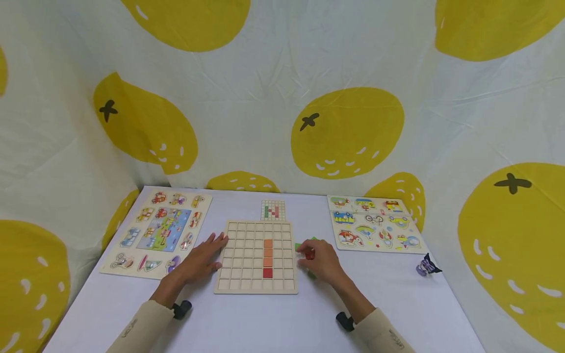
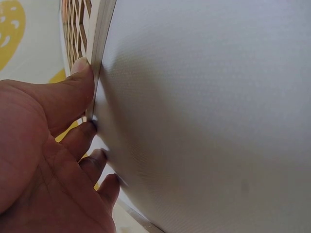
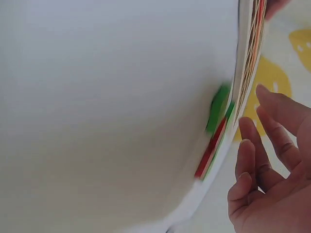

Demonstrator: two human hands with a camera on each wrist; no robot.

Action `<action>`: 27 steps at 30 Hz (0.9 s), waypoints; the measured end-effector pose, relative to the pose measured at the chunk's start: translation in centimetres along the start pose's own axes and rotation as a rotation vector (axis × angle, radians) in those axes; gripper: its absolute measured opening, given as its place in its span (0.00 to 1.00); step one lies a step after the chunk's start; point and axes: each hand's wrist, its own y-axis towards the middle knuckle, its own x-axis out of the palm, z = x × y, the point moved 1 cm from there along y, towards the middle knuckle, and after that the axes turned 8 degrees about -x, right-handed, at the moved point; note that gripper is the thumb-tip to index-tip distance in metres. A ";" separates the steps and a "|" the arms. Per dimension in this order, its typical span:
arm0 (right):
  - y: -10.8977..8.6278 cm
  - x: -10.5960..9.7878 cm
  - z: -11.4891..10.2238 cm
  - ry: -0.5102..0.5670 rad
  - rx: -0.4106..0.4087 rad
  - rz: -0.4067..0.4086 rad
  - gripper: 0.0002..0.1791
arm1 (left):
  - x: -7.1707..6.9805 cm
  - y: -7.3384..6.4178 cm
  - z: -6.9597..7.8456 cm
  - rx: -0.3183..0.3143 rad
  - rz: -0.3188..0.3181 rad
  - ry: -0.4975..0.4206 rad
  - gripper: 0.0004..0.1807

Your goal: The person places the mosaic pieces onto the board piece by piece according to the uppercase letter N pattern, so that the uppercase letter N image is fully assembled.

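Note:
A wooden grid board (image 1: 243, 289) lies on the white table. One of its columns carries three orange tiles (image 1: 268, 252) with a red tile (image 1: 268, 273) below them. My left hand (image 1: 198, 261) rests at the board's left edge; in the left wrist view its thumb (image 2: 80, 90) touches the rim. Right of the board, my right hand (image 1: 323, 262) is over loose green tiles (image 3: 218, 109) and red tiles (image 3: 211, 148). Its fingers are bent loosely, with nothing between them in the right wrist view. From the head, the hand partly hides these tiles.
A small card (image 1: 273, 210) with a coloured grid pattern lies behind the board. Picture puzzle boards stand to either side, one on the left (image 1: 110, 267) and another on the right (image 1: 371, 246). A small purple-black figure (image 1: 426, 265) is near the table's right edge. Fruit-patterned cloth (image 1: 265, 137) hangs behind.

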 end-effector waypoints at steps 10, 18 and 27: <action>-0.1 -2.3 2.3 -0.051 0.107 0.024 0.14 | -0.1 0.0 0.0 -0.002 0.006 0.023 0.42; 0.3 -1.6 2.2 -0.041 0.081 -0.003 0.14 | 0.0 0.0 0.0 -0.010 0.007 0.019 0.42; 0.5 -1.2 2.6 -0.036 0.102 -0.013 0.15 | 0.1 0.1 -0.1 0.002 0.008 0.027 0.41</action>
